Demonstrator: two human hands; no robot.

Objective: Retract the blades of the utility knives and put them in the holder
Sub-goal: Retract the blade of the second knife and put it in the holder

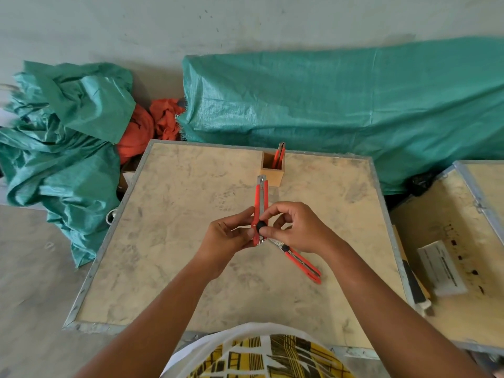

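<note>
Both hands hold one red utility knife upright above the table, its metal tip pointing away from me. My left hand grips its lower body from the left. My right hand pinches the black slider knob on it. No blade shows past the tip. A second red utility knife lies flat on the table just right of my hands, partly under my right hand. A small square wooden holder stands at the table's far edge with one red knife standing in it.
The work surface is a plywood table with a metal rim. A second plywood crate sits to the right with a white box on it. Green tarps and orange cloth lie behind the table.
</note>
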